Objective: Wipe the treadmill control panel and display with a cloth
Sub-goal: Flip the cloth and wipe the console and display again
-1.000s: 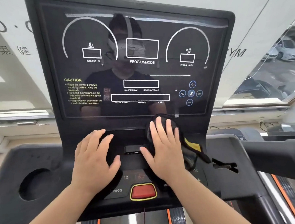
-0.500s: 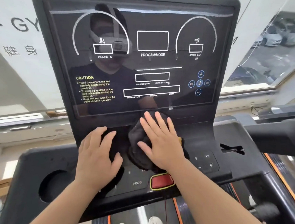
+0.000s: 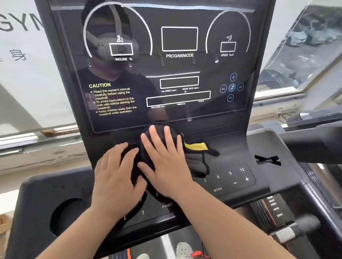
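A black cloth with a yellow patch (image 3: 196, 159) lies on the treadmill's control panel (image 3: 228, 177), just below the dark glossy display (image 3: 178, 71). My right hand (image 3: 164, 164) presses flat on the cloth with fingers spread and straight. My left hand (image 3: 115, 176) rests flat on the panel beside it, its thumb touching the cloth's left edge. The red stop button is hidden under my right wrist. Speed keys marked 3, 6, 9, 12 show to the right of the cloth.
A round cup holder (image 3: 68, 217) sits in the console's left wing and a slot (image 3: 266, 160) in the right wing. A grey handlebar (image 3: 299, 227) juts out at lower right. My feet in white shoes (image 3: 184, 253) stand on the belt below. Windows lie behind.
My right hand has slid the cloth leftward across the panel toward my left hand, uncovering the right-hand keys. My view has shifted left and closer.
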`<state>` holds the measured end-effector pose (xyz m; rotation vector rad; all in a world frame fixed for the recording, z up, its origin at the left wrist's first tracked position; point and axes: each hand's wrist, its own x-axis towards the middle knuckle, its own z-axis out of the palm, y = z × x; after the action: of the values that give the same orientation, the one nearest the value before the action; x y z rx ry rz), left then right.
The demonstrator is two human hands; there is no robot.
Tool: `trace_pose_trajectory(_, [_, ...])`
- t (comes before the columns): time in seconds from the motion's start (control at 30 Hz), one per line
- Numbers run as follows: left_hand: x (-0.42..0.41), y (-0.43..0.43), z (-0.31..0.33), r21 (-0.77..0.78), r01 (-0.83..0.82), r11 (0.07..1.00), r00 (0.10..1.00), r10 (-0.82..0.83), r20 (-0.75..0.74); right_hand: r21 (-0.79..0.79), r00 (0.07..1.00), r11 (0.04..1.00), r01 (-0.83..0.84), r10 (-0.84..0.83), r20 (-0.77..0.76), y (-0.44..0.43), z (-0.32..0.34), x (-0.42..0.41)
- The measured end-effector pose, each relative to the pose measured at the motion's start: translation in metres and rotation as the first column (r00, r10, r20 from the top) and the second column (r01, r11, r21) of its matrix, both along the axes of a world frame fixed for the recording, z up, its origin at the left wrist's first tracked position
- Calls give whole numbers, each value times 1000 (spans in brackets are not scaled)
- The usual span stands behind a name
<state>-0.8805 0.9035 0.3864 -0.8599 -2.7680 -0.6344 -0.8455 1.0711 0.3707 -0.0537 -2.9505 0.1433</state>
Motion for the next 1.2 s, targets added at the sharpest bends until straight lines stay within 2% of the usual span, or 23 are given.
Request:
trace_pose_trajectory(0.1, [1,7,0,-14,19,1000,999,-19,-37,23,999,999,27,-26,-28,26,-5,4])
trace_pose_trajectory(0.27, [11,30,-3,-42,94,995,992,-97,-85,-11,952,952,304,-305,-25,104,-15,23])
trace_pose_trajectory(0.37, [15,39,-6,-66,101,993,991,-106,-79,-11,930,930,368,-368,0,143,-17,30])
trace_pose_trajectory(0.63, [54,81,-8,-37,85,996,994,-88,-71,-75,896,900,429,-413,165,197,-21,73])
trace_pose_trajectory(0.8, [82,138,-6,-38,171,985,985,-171,-21,-181,908,904,387,-340,243,215,-13,110])
trace_pose_trajectory(0.93, [94,183,-8,-188,148,971,989,-141,51,-400,936,846,353,-313,162,237,-1,132])
trace_pose_trajectory(1.1, [92,222,-12,-397,60,916,996,-31,79,-447,945,832,328,-283,167,255,4,154])
trace_pose_trajectory(1.2, [89,230,-12,-409,45,911,998,-22,61,-399,932,847,351,-274,240,257,2,164])
